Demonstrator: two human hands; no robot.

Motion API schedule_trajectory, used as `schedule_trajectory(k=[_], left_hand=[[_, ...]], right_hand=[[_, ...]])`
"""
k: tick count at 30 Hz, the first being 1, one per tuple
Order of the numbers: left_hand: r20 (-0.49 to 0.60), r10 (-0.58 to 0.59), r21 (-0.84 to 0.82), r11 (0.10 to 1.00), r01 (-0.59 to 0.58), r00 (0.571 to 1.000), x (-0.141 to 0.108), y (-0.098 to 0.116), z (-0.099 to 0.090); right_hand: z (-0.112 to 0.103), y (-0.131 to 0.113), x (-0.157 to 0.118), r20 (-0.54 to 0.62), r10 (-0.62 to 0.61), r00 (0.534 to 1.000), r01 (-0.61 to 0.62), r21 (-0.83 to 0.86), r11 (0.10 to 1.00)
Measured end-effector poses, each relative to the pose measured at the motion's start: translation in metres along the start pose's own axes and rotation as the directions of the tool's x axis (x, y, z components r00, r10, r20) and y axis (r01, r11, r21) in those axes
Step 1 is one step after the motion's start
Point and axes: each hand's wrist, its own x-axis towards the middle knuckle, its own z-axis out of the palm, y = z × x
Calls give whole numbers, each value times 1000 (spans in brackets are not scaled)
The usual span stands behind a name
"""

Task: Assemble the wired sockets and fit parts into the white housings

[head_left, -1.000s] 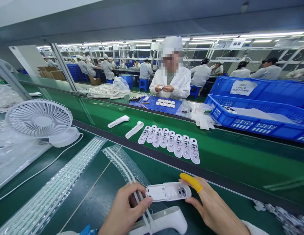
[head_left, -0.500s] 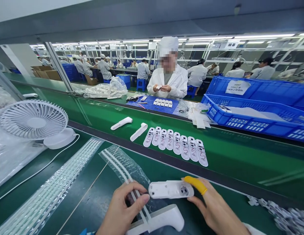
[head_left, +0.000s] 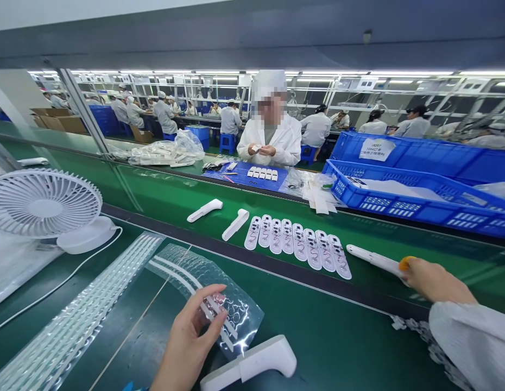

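Note:
My right hand (head_left: 434,279), with a yellow finger cot, grips one end of a long white plastic shell (head_left: 370,258) over the green belt. My left hand (head_left: 193,331) is raised over the near bench, thumb and fingers apart, with nothing in it. Behind its fingers lies a clear bubbled plastic sheet (head_left: 244,312) with two white strips (head_left: 175,271). Just below, a white angled handle-shaped housing (head_left: 269,358) rests on the bench. To the left of the right hand's shell, several rounded white panels (head_left: 299,241) with wires and small boards stand in a row.
Two more white housings (head_left: 204,210) (head_left: 235,224) lie on the green belt (head_left: 163,195). At left are a white fan (head_left: 44,206) and a long sheet of strips (head_left: 89,304). Blue crates (head_left: 403,203) stand far right; a co-worker (head_left: 271,130) sits opposite. Small grey parts (head_left: 423,336) lie near my right sleeve.
My right hand has carried the white shell from beside my left hand out to the right, over the belt. The left hand has stayed near the strips, and the view has shifted slightly.

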Motion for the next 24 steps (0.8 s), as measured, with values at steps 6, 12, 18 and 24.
schedule_trajectory(k=[6, 12, 18, 24], left_hand=[[-3, 21, -108, 994, -21, 1000, -2, -3, 3], [-16, 9, -201, 980, -12, 1000, -1, -4, 5], [-31, 18, -312, 950, -27, 999, -1, -1, 9], [-42, 5, -315, 949, -18, 999, -1, 2, 10]], right_hand=[[-1, -122, -13, -42, -274, 961, 277, 186, 943], [-19, -260, -67, -241, -490, 838, 535, 543, 648], [-12, -288, -78, -139, -469, 872, 453, 592, 667], [-16, -292, -73, 47, -475, 879, 307, 707, 637]])
